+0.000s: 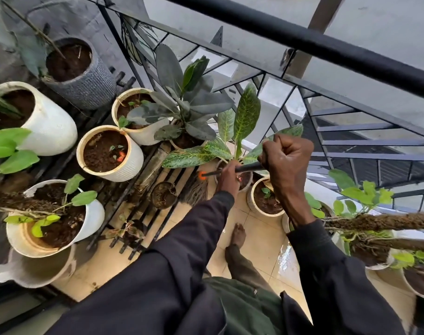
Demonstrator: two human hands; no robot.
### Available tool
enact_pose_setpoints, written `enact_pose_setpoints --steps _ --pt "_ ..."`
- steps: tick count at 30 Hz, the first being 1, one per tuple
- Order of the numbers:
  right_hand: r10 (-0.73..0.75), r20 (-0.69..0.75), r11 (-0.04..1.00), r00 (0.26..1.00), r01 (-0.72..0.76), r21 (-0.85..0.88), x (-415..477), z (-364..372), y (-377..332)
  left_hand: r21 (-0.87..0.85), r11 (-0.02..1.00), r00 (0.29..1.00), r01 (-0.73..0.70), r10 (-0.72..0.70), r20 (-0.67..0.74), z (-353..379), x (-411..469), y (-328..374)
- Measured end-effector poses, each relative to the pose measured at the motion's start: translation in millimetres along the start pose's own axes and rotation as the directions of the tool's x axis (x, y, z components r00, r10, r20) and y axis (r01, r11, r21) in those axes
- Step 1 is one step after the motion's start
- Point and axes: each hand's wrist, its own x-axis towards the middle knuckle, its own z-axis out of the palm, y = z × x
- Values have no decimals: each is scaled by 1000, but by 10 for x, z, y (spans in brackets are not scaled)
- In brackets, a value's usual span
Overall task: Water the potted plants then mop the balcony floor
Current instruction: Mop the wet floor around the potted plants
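**Wand held over the speckled plant**

A thin black wand (247, 168) with an orange tip (201, 175) is held just above the pot of the speckled-leaf plant (245, 117), close to the railing (303, 39). The wand is gripped by the left hand (228, 178) near the tip and clenched in the right hand (288, 158) behind it. A ribbed white pot (126, 170) is seen on a black rack (138, 228) left of the plant.

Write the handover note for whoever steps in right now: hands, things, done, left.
Hands: left hand grips the black rod near its orange tip; right hand is fisted round the other end.
The tip sits beside the spotted-leaf plant.
The floor shows a wet patch; no mop in view.
Which pots are watered cannot be told.
Left: finish watering, then mop.
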Motion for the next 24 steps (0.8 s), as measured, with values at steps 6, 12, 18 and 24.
enact_pose_setpoints --steps 6,12,18,24 --pt "68 -48 993 997 -73 -93 -193 2 374 22 999 981 32 -36 190 227 426 -152" --pt "151 -114 988 982 -147 38 -169 -153 334 144 990 984 0 -26 178 133 137 108" --pt "241 -59 970 969 -239 42 -97 -288 483 238 970 988 39 -74 138 110 -70 -50" --pt "266 78 963 961 -267 14 -203 -147 503 329 938 975 111 -166 146 -46 -438 -431"
